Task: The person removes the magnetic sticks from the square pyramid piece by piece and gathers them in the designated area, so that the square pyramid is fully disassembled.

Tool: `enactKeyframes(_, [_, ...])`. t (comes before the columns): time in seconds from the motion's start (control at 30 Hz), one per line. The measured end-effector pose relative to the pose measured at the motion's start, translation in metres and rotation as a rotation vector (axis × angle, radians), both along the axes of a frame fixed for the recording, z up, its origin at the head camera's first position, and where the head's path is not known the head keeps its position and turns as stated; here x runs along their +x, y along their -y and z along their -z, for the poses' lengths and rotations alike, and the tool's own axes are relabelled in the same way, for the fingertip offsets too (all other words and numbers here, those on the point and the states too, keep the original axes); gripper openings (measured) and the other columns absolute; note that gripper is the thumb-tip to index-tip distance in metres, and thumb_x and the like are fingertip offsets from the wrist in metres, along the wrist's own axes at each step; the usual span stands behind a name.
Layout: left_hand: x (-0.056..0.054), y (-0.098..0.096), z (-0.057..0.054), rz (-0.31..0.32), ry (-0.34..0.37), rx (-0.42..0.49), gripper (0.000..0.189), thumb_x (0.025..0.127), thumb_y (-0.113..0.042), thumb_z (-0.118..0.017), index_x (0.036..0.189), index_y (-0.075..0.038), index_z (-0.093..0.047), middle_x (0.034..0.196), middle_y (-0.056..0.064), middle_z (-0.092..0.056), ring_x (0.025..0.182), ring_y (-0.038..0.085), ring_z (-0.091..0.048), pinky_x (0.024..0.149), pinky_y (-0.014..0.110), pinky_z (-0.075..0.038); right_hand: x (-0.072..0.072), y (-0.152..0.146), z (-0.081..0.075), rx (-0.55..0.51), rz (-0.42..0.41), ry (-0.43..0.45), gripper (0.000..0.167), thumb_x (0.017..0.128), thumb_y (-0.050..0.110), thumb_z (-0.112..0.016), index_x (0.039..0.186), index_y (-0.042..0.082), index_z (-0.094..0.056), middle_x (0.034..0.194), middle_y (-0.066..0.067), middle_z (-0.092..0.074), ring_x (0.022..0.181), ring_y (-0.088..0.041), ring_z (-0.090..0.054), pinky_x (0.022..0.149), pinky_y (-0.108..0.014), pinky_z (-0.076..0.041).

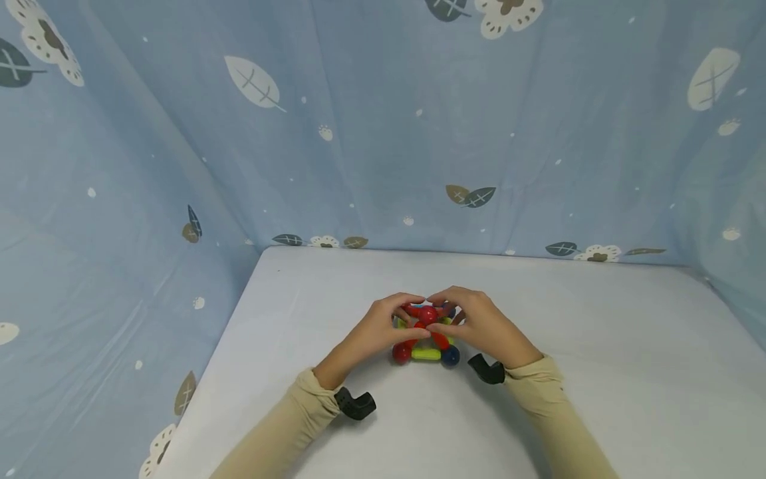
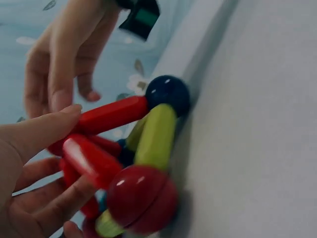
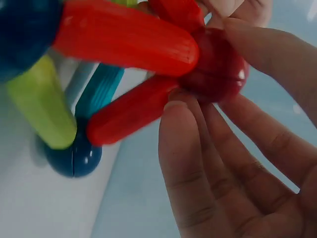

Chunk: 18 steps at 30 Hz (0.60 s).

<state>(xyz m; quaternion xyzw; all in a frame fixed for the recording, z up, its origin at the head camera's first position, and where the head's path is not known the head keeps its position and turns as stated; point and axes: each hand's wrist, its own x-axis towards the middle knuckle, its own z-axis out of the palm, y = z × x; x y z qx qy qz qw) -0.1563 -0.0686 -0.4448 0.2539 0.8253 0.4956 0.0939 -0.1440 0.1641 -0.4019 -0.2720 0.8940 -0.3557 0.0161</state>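
A toy pyramid of coloured rods and balls [image 1: 426, 354] stands on the white table between both hands. Several red rods [image 3: 126, 39] slope up to a red ball [image 1: 427, 315] at its top. Yellow-green rods [image 2: 156, 136] and a teal rod [image 3: 99, 87] run along the base, with dark blue balls [image 1: 450, 356] and a red ball [image 2: 142, 199] at corners. My left hand [image 1: 377, 326] curls round the upper ends of the red rods, thumb on one of them. With thumb and fingers, my right hand [image 1: 485, 326] grips the top red ball from the other side.
The white table [image 1: 598, 372] extends around the pyramid. Blue patterned cloth [image 1: 383, 133] hangs behind the table and along its left side. Black wrist devices [image 1: 356, 404] jut inward below both hands.
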Motion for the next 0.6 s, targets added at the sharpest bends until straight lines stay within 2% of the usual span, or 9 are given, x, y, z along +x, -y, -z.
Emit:
enactKeyframes(0.13, [0.001, -0.007, 0.005, 0.013, 0.016, 0.038, 0.051, 0.09, -0.025, -0.083, 0.135, -0.012, -0.064, 0.125, 0.006, -0.071, 0.099, 0.015, -0.073, 0.085, 0.025, -0.058, 0.0, 0.009, 0.0, 0.017, -0.012, -0.028, 0.037, 0.088, 0.021, -0.084, 0.121, 0.009, -0.073, 0.112, -0.001, -0.074, 0.096, -0.02, -0.072, 0.079, -0.04, -0.062])
enactKeyframes(0.27, [0.005, -0.01, 0.011, -0.013, 0.04, 0.097, 0.045, 0.09, -0.019, -0.082, 0.131, -0.01, -0.067, 0.123, 0.008, -0.072, 0.099, 0.018, -0.075, 0.084, 0.024, -0.059, 0.004, 0.016, 0.001, 0.029, -0.009, -0.087, 0.033, 0.088, 0.022, -0.084, 0.118, 0.011, -0.075, 0.109, 0.002, -0.074, 0.094, -0.017, -0.071, 0.078, -0.038, -0.061])
enactKeyframes(0.4, [0.005, -0.01, 0.013, -0.045, 0.054, 0.13, 0.04, 0.09, -0.012, -0.081, 0.128, -0.006, -0.07, 0.122, 0.013, -0.073, 0.1, 0.022, -0.077, 0.085, 0.026, -0.06, 0.006, 0.021, 0.003, 0.011, 0.027, -0.098, 0.032, 0.086, 0.026, -0.086, 0.113, 0.013, -0.076, 0.106, 0.003, -0.074, 0.089, -0.012, -0.071, 0.076, -0.034, -0.062])
enactKeyframes(0.6, [0.005, -0.011, 0.014, -0.046, 0.044, 0.157, 0.036, 0.091, -0.008, -0.079, 0.125, -0.003, -0.071, 0.122, 0.016, -0.073, 0.104, 0.026, -0.077, 0.085, 0.025, -0.061, 0.009, 0.027, 0.002, -0.007, 0.075, -0.144, 0.029, 0.082, 0.024, -0.089, 0.106, 0.011, -0.077, 0.101, 0.001, -0.076, 0.084, -0.011, -0.072, 0.074, -0.031, -0.062])
